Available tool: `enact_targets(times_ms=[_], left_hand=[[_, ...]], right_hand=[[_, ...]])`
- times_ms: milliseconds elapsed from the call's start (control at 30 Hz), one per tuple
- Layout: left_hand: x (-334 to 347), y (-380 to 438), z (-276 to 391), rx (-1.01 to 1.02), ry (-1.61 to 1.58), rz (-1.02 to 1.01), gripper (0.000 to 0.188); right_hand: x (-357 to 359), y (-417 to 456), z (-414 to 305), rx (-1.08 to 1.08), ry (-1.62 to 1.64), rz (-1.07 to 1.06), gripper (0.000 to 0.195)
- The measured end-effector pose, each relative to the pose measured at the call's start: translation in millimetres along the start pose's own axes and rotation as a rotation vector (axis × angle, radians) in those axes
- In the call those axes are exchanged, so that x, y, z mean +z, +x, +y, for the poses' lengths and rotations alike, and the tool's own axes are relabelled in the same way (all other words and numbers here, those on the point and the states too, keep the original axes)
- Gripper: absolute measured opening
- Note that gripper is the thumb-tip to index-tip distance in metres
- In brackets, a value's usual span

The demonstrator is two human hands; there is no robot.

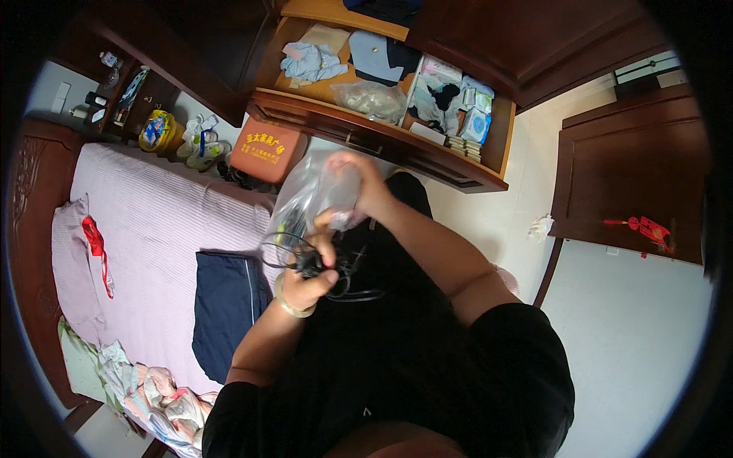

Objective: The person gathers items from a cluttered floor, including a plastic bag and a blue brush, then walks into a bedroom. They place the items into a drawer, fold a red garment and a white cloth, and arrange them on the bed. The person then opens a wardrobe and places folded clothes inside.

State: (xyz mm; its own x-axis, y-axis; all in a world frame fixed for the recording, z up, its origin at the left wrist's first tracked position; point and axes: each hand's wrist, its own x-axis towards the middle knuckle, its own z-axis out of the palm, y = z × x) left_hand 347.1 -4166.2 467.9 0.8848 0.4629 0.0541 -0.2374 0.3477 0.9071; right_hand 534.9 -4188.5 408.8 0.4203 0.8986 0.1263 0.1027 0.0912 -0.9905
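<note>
A bundle of thin black cable (310,262) is gripped in my left hand (309,283), with loose loops sticking out on both sides. A pale bangle circles that wrist. My right hand (361,183) holds a clear plastic bag (298,189) by its upper part, slightly blurred. Something dark with a yellow-green patch shows through the bag's lower left side; I cannot tell what it is. The left hand's fingers reach up against the bag, close to the right hand.
Ahead, a wooden drawer (303,109) stands pulled out, with clothes, a plastic bag and small packets inside. A reddish-brown stool (268,150) is beside it. To the left is a bed (154,194) bearing folded navy trousers (226,309). Dark cabinet doors (550,40) hang open.
</note>
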Motion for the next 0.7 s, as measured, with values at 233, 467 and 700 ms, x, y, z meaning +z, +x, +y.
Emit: enact_targets(times_ms=[233, 467, 700], left_hand=[[-4, -27, -32, -0.153, -0.161, 0.125, 0.056], [0, 4, -65, -0.396, -0.062, 0.042, 0.066], [22, 86, -61, -0.063, -0.346, 0.102, 0.067]], right_hand=[[-88, -6, -6, -0.204, -0.095, 0.274, 0.022], [-152, 29, -47, -0.053, -0.770, 0.351, 0.027], [-189, 50, -32, -0.040, -1.071, 0.434, 0.023]])
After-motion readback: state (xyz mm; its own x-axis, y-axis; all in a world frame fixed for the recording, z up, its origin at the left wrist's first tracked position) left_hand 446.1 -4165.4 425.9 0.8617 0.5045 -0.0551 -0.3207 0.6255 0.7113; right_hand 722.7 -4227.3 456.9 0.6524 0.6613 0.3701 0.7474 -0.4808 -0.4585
